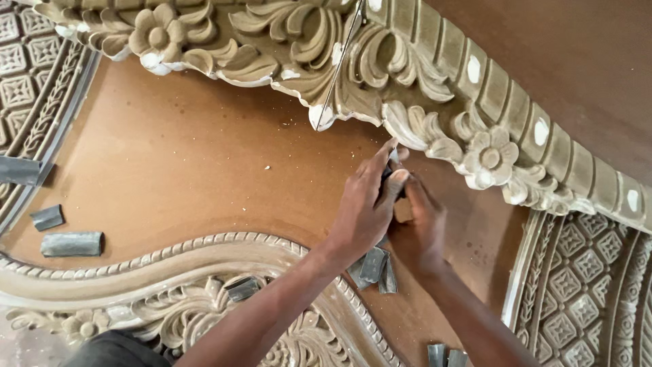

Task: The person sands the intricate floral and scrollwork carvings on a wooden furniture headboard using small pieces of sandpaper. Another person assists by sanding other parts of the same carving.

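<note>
— What's lying nearest you right now?

— Nearest me, the lower carved border [204, 251] is curving across the board, with a small grey folded sandpaper piece [242, 287] resting on its leaf carving. Two more folded pieces [441, 355] are sitting at the near edge, to the right of my arms.

— And your hands?

— Both are meeting just past the middle of the flat brown panel [190, 163]. My left hand [363, 204] is crossing over, fingers pinched together at the tips. My right hand [421, 228] is lying beneath and right of it, touching it. Between the fingertips I'm pinching a small dark piece [394, 178], pressing it against the lower edge of the carved floral moulding [435, 129]. What exactly that piece is, I cannot tell. A few grey folded strips [373, 266] are lying on the panel just under my wrists.

— Anything off to the left?

— Three more grey sandpaper pieces [71, 243] are lying on the panel's left side, well apart from my hands.

— And farther out?

— The moulding is running diagonally across the far side, with rosettes [489, 158] and pale filler patches, and a thin metal rod [339, 64] is leaning across it.
</note>
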